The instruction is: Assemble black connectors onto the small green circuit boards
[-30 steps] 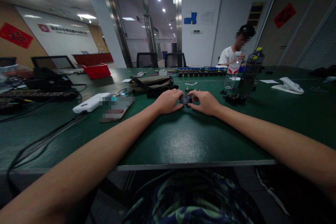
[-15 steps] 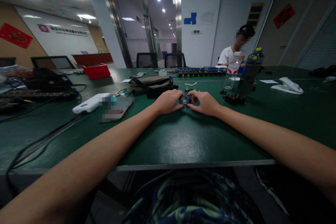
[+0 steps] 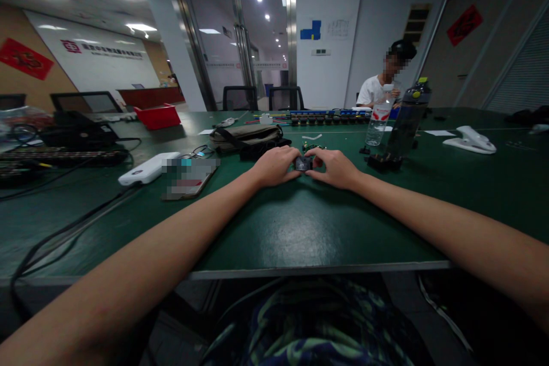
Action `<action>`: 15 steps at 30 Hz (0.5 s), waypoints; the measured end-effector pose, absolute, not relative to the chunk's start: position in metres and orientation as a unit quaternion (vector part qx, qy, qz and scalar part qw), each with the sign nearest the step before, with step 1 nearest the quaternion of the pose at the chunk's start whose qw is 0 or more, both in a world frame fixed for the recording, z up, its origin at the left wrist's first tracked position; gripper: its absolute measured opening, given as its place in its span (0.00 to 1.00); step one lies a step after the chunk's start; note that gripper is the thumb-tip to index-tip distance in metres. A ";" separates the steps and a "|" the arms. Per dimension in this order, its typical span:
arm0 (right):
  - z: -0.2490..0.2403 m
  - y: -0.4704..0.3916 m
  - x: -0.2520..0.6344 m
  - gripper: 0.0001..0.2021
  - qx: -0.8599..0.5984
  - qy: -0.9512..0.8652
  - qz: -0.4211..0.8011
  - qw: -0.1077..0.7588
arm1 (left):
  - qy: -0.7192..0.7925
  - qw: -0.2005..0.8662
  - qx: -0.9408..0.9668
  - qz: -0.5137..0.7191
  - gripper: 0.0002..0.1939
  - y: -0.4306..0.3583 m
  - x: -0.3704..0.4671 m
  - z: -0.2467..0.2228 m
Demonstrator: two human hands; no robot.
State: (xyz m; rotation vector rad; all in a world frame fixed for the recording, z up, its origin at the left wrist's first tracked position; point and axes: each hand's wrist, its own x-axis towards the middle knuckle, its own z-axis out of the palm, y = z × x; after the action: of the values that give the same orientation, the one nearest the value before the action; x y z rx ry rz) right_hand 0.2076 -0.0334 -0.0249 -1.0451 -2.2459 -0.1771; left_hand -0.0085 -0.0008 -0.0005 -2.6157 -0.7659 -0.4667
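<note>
Between both hands sits a small dark grey block-shaped part (image 3: 302,164), too small to name. My left hand (image 3: 278,166) pinches its left side, thumb toward me and fingers behind. From the other side my right hand (image 3: 335,167) grips it with thumb and curled forefinger. Both hands rest low over the green table (image 3: 291,240). Just beyond them lies a small cluster of green boards or wires (image 3: 312,147), partly hidden by the fingers.
Left are a phone (image 3: 191,178), a white power bank (image 3: 148,168) with a cable, and a bag (image 3: 246,137). Right stand a clear bottle (image 3: 378,120), a dark bottle (image 3: 409,117) and a white handheld device (image 3: 470,141). A person (image 3: 381,83) sits across the table.
The grey part has tilted very slightly between my fingers. Otherwise both hands hold the same place.
</note>
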 end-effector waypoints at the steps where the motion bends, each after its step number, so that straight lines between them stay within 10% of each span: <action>1: -0.025 -0.033 0.208 0.16 -0.397 -0.856 -0.069 0.324 | -0.271 0.188 -0.929 -0.167 0.16 0.000 -0.009 -0.001; 15: -0.026 -0.032 0.208 0.17 -0.390 -0.858 -0.069 0.328 | -0.265 0.192 -0.931 -0.160 0.15 0.001 -0.009 -0.002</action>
State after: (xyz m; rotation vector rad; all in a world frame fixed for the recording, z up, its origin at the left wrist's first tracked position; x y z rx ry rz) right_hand 0.2079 -0.0323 -0.0257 -1.0206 -2.2453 -0.1810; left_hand -0.0087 0.0005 -0.0017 -2.6137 -0.7448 -0.4501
